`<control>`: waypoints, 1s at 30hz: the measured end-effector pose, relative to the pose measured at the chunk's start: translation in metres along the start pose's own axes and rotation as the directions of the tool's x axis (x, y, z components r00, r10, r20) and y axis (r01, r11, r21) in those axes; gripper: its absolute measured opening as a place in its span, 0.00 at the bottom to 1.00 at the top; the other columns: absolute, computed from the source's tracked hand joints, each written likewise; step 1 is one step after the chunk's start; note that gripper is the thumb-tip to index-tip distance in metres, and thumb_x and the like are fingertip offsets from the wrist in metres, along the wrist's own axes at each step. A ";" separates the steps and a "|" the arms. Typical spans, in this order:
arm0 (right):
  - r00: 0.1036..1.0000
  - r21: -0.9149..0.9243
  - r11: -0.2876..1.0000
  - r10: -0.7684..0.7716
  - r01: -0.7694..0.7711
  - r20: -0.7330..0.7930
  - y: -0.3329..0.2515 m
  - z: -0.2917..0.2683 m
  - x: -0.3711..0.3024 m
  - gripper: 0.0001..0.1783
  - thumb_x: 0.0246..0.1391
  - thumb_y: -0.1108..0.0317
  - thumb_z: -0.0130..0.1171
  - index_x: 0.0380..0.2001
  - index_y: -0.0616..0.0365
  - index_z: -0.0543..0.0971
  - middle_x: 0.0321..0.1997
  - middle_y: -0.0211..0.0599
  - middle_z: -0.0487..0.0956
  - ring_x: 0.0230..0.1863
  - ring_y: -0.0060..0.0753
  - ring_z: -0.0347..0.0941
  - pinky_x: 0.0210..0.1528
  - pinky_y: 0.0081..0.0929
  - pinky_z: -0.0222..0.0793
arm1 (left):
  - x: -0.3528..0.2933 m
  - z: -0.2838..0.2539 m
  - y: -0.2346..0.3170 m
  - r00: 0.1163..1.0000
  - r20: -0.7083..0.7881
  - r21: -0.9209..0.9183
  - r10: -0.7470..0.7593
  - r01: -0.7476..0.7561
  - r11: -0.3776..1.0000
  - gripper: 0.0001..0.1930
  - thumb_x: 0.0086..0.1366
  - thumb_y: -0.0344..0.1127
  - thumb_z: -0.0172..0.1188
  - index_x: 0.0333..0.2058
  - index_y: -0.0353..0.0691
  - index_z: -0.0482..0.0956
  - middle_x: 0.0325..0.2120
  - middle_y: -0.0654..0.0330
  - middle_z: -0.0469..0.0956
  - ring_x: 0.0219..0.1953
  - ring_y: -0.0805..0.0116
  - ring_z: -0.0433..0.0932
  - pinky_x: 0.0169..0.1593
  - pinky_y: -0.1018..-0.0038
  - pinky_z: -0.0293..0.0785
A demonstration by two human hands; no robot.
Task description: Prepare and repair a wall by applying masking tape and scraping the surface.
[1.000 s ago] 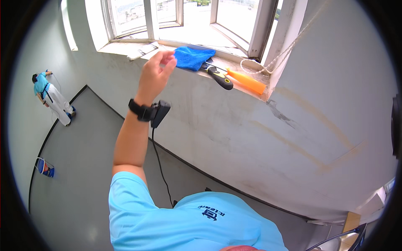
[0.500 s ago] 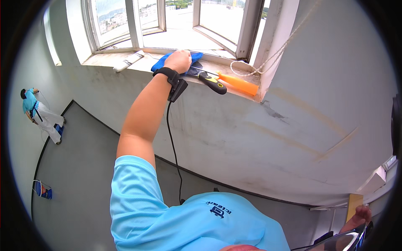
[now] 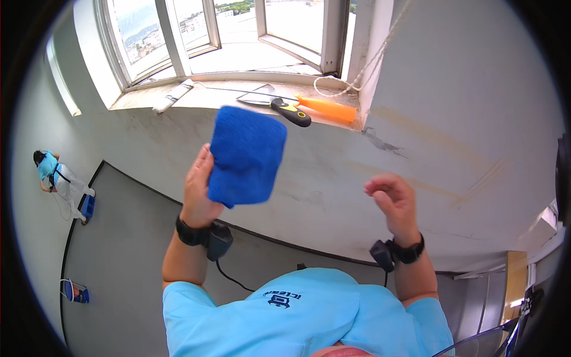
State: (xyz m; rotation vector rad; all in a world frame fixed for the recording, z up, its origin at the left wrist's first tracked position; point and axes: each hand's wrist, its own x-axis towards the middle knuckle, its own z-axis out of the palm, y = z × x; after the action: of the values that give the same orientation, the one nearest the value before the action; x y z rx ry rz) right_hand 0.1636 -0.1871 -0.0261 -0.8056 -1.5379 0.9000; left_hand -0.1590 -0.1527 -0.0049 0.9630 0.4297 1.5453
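A folded blue cloth (image 3: 247, 156) is up in front of the wall, below the window sill. My left hand (image 3: 202, 187) grips it along its left edge, with part of the fingers hidden behind it. To the right, my right hand (image 3: 392, 202) is raised in front of the wall with nothing in it, its fingers loosely bent and apart from the thumb. Beyond the cloth, on the sill, lie a scraper (image 3: 288, 112) with a black and yellow handle and a paint roller frame with an orange handle (image 3: 327, 109). Its white roller sleeve (image 3: 173, 96) rests at the sill's left end.
Open window panes (image 3: 297, 30) stand above the sill (image 3: 140, 95). A white rope (image 3: 372, 65) hangs at the right side of the opening. The wall (image 3: 333, 160) bears dark smudges. At far left are another person (image 3: 56, 175) and a bucket (image 3: 76, 293) on the floor.
My left hand has lifted the blue cloth off the sill and brought it nearer, uncovering the scraper's blade. My right hand has risen from the lower right to in front of the wall.
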 end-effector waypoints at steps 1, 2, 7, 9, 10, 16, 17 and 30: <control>0.994 0.097 0.993 0.051 -0.060 0.097 0.014 0.013 0.005 0.22 0.48 0.63 0.55 0.45 0.60 0.68 0.39 0.35 0.71 0.43 0.26 0.66 0.43 0.23 0.62 | -0.010 0.003 -0.012 0.993 0.061 -0.055 -0.103 0.106 0.993 0.17 0.66 0.36 0.36 0.50 0.36 0.60 0.44 0.56 0.68 0.45 0.66 0.70 0.48 0.69 0.68; 0.977 0.184 0.975 0.089 -0.126 0.193 0.029 0.027 0.008 0.27 0.48 0.60 0.56 0.50 0.58 0.64 0.43 0.34 0.70 0.46 0.25 0.64 0.47 0.23 0.61 | -0.017 0.003 -0.023 0.971 0.130 -0.105 -0.202 0.216 0.971 0.17 0.66 0.37 0.35 0.51 0.37 0.59 0.44 0.56 0.68 0.46 0.66 0.69 0.49 0.68 0.67; 0.872 0.689 0.536 0.256 -0.488 0.417 0.060 0.073 -0.012 0.38 0.46 0.50 0.56 0.55 0.58 0.56 0.54 0.36 0.64 0.54 0.30 0.61 0.55 0.31 0.57 | -0.028 0.015 -0.076 0.915 0.170 -0.248 -0.365 0.398 0.883 0.19 0.66 0.40 0.35 0.51 0.37 0.60 0.45 0.55 0.68 0.45 0.65 0.70 0.49 0.67 0.67; 0.904 0.757 0.501 0.307 -0.419 0.298 0.066 0.077 -0.013 0.36 0.47 0.53 0.57 0.55 0.58 0.57 0.53 0.36 0.65 0.53 0.30 0.62 0.55 0.30 0.58 | -0.029 0.013 -0.088 0.886 0.114 -0.252 -0.450 0.464 0.849 0.20 0.66 0.43 0.35 0.50 0.37 0.61 0.45 0.54 0.68 0.46 0.64 0.69 0.50 0.67 0.66; 0.919 0.734 0.570 0.338 -0.370 0.201 0.067 0.077 -0.013 0.33 0.47 0.58 0.57 0.54 0.59 0.57 0.50 0.36 0.66 0.50 0.28 0.64 0.53 0.29 0.59 | -0.030 0.007 -0.090 0.870 0.085 -0.250 -0.486 0.491 0.834 0.20 0.66 0.44 0.35 0.50 0.37 0.62 0.45 0.54 0.68 0.46 0.64 0.69 0.50 0.67 0.66; 0.941 0.555 0.789 0.337 -0.263 -0.034 0.067 0.054 -0.026 0.27 0.49 0.71 0.54 0.52 0.61 0.58 0.46 0.36 0.68 0.46 0.25 0.66 0.50 0.27 0.63 | -0.035 -0.008 -0.122 0.909 0.122 0.126 -0.399 0.385 0.914 0.20 0.61 0.35 0.48 0.49 0.33 0.57 0.43 0.55 0.68 0.44 0.68 0.70 0.49 0.70 0.66; 0.945 0.489 0.830 0.326 -0.267 -0.036 0.066 0.050 -0.029 0.26 0.50 0.72 0.52 0.52 0.61 0.58 0.46 0.37 0.68 0.46 0.25 0.66 0.50 0.27 0.63 | -0.035 -0.007 -0.125 0.895 0.125 0.128 -0.428 0.413 0.902 0.20 0.61 0.35 0.48 0.49 0.34 0.58 0.43 0.55 0.69 0.43 0.68 0.70 0.49 0.70 0.67; 0.989 -0.139 0.984 0.100 -0.116 -0.112 0.071 0.016 -0.044 0.16 0.44 0.76 0.50 0.41 0.63 0.70 0.36 0.41 0.76 0.37 0.29 0.71 0.42 0.25 0.65 | -0.049 0.008 -0.144 0.896 0.194 0.331 -0.399 0.323 0.887 0.12 0.61 0.28 0.47 0.44 0.35 0.66 0.34 0.60 0.73 0.33 0.74 0.72 0.36 0.77 0.71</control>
State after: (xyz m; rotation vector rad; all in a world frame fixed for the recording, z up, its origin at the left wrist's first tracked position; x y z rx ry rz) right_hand 0.1555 -0.1936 -0.1100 -1.0336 -1.4911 0.8180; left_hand -0.0632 -0.1681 -0.1226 1.2160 0.6258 1.0143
